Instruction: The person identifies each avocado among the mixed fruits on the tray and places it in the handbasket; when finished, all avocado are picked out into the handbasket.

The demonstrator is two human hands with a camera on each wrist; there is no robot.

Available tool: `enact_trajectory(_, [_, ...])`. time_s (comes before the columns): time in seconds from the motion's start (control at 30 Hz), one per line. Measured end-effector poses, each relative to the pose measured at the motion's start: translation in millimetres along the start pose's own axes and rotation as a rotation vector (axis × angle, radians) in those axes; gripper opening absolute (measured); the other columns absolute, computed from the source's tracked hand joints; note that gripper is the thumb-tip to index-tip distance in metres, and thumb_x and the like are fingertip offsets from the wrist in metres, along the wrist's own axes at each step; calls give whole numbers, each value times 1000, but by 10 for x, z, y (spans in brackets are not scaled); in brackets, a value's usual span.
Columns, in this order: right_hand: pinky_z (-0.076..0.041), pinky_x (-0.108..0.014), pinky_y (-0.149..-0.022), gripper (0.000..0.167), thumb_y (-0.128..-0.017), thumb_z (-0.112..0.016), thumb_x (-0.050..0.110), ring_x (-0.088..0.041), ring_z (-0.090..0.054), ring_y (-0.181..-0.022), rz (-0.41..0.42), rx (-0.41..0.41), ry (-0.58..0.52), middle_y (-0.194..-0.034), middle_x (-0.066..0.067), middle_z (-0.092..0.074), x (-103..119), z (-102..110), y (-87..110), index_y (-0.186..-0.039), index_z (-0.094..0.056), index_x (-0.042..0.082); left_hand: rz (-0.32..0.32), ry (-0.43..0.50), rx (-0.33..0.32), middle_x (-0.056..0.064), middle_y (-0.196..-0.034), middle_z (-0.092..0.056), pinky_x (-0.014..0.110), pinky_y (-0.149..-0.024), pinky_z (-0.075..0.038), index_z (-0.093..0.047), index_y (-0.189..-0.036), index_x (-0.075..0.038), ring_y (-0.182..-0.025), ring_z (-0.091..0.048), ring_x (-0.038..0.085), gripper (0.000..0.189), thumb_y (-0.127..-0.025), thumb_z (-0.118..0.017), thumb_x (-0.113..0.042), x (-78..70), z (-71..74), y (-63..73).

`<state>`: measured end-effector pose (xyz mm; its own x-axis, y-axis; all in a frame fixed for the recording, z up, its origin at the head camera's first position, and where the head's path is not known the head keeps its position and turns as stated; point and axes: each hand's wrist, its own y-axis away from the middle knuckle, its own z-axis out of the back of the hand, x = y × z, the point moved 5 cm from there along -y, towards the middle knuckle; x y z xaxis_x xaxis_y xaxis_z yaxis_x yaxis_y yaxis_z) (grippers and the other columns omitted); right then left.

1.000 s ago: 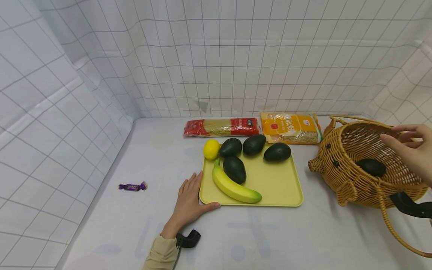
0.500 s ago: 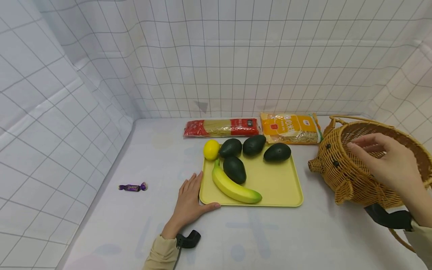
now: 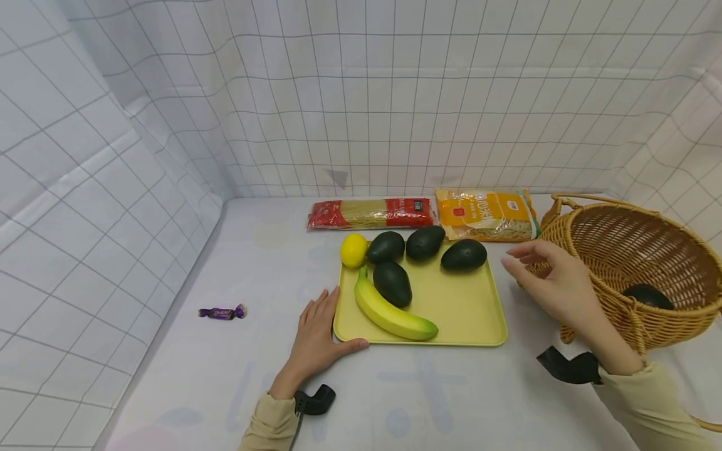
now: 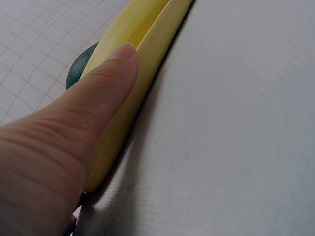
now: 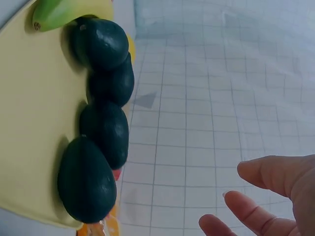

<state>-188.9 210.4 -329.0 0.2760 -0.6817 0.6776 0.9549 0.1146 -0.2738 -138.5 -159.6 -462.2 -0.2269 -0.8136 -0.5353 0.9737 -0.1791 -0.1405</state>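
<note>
My left hand (image 3: 316, 332) rests against the left front corner of the yellow tray (image 3: 462, 319), fingers along its side and thumb on the front rim. The left wrist view shows the thumb (image 4: 110, 73) lying over that rim. On the tray are a banana (image 3: 389, 313), a lemon (image 3: 353, 250) and several dark green avocados (image 3: 464, 255). My right hand (image 3: 555, 285) hovers between the tray's right side and the wicker basket (image 3: 637, 244), its relaxed fingers holding nothing. The avocado row (image 5: 87, 179) lies left of that hand in the right wrist view. Another avocado (image 3: 648, 296) sits inside the basket.
Behind the tray lie a red pack of noodles (image 3: 370, 213) and an orange food bag (image 3: 486, 214). A purple wrapped candy (image 3: 222, 312) is at the left. The pig-shaped basket stands at the right, its handle looping toward the front. A gridded curtain (image 3: 395, 94) hangs behind.
My right hand has moved left from over the basket to the gap beside the tray, bringing the avocado in the basket back into view. My left hand stays at the tray.
</note>
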Motion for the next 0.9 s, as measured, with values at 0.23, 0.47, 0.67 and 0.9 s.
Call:
enact_trajectory(0.23, [-46,-48,-84,42,-92,-62,39,-33,-51,-112,-17,117,-92,-123,-17,-56,19,-398,-125,-119,-61,6,-3,2,-7,13,-152,-28,46,-113,-7,-19,-152,-7,-141,-15,26,113,-71,-70,-66,17,-7,7])
enact_trajectory(0.47, [-31,-59,-99,50,-92,-64,33,-38,-36,-127,19,173,-154,-135,-18,-47,-43,-675,-271,-130,-54,3,-11,4,-12,13,-151,-29,46,-113,-7,-19,-152,-7,-141,-15,26,113,-71,-70,-67,2,-7,1])
enact_trajectory(0.67, [-16,-66,-101,50,-91,-66,28,-45,-16,-134,14,189,-145,-146,-24,-30,-181,-840,-380,-132,-51,1,0,7,-2,13,-152,-28,47,-113,-7,-18,-152,-7,-141,-15,27,113,-71,-71,-65,-10,1,2])
enact_trajectory(0.9, [-15,-67,-102,53,-93,-63,26,-48,-11,-135,-65,229,-141,-149,-26,-22,-343,-952,-456,-137,-47,2,1,9,-6,13,-151,-28,47,-113,-7,-19,-152,-7,-141,-15,27,113,-70,-71,-65,-5,7,3])
